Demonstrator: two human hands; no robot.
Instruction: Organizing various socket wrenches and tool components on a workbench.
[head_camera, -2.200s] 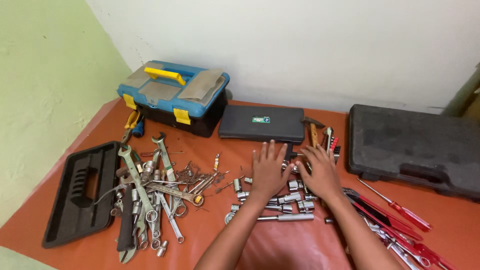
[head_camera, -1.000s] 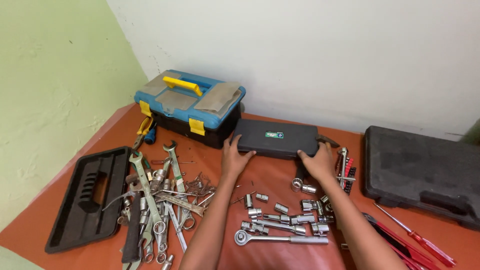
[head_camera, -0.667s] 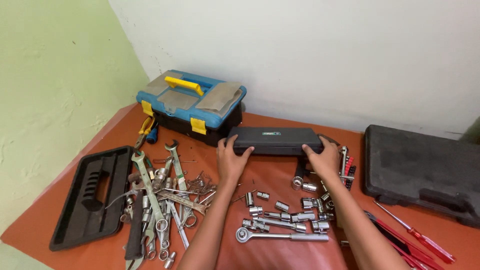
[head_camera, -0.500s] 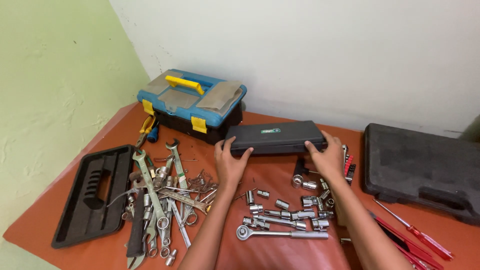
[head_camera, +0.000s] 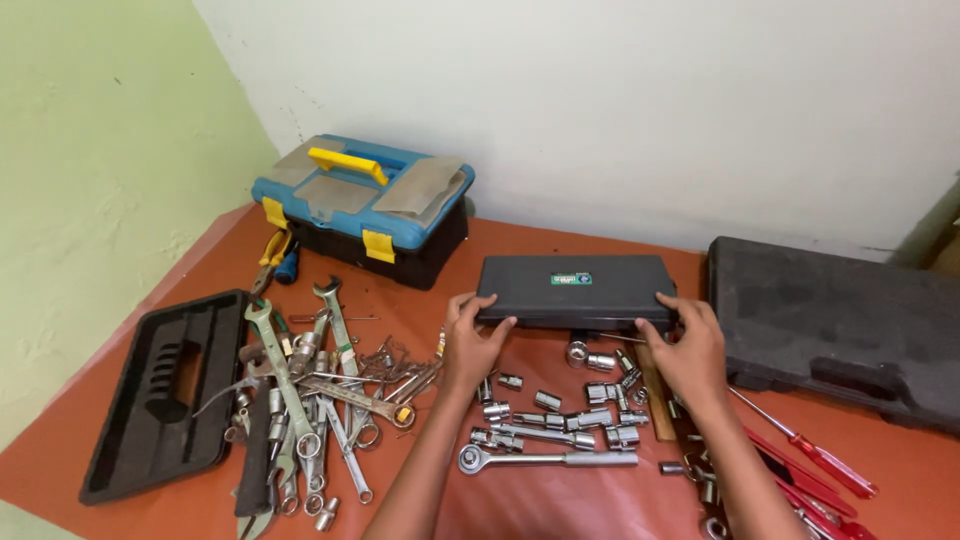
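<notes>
Left hand (head_camera: 470, 345) reaches forward, fingers curled over the near-left corner of the flat dark case (head_camera: 575, 290), thumb on its front edge. The case is held just above the orange table (head_camera: 600, 500), over the scattered sockets (head_camera: 560, 410). Right hand (head_camera: 690, 350) clasps the near-right corner likewise. Palms hidden; red screwdrivers (head_camera: 810, 460) are cut off at bottom right.

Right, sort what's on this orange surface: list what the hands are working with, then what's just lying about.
In hand:
- small dark case, gripped at both ends by the left hand and right hand
- loose sockets and ratchet, just below it

Lying about:
- blue toolbox
- pile of spanners
- black tray
- large black case
- red screwdrivers
</notes>
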